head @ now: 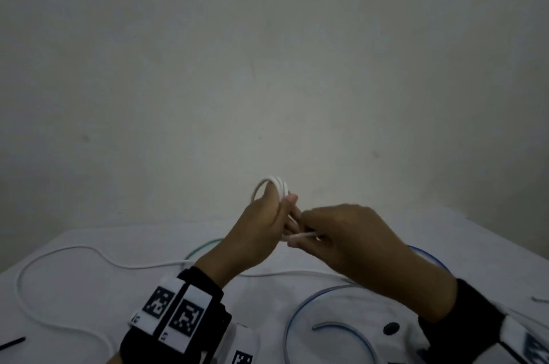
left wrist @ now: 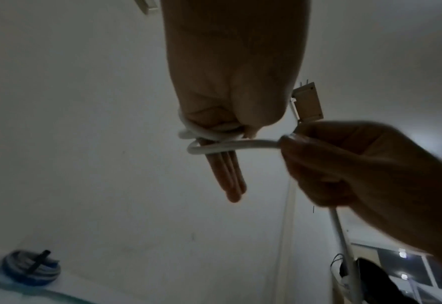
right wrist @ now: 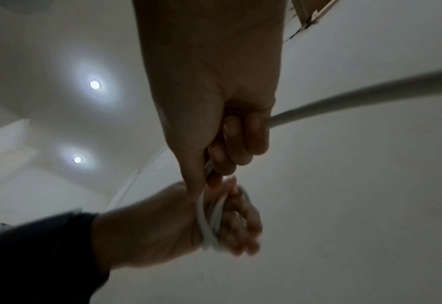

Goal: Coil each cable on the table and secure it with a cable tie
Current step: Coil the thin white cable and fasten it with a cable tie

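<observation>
My left hand (head: 264,224) is raised above the table with a white cable (head: 277,185) wound in loops round its fingers. In the left wrist view the thumb pins the loops (left wrist: 209,131) against the straight fingers (left wrist: 227,176). My right hand (head: 350,236) is just to the right and grips the free strand (left wrist: 240,144) close to the coil. In the right wrist view the strand (right wrist: 370,96) leaves that fist (right wrist: 235,144) to the right, above the wrapped left hand (right wrist: 162,226). The rest of the white cable (head: 74,251) trails over the white table (head: 148,298).
A loose blue cable (head: 312,298) curves on the table under my right forearm, and a green one (head: 205,245) lies behind my left wrist. A black cable tie (head: 12,343) lies at the front left. A blue coil with a black tie (left wrist: 31,269) sits on the table.
</observation>
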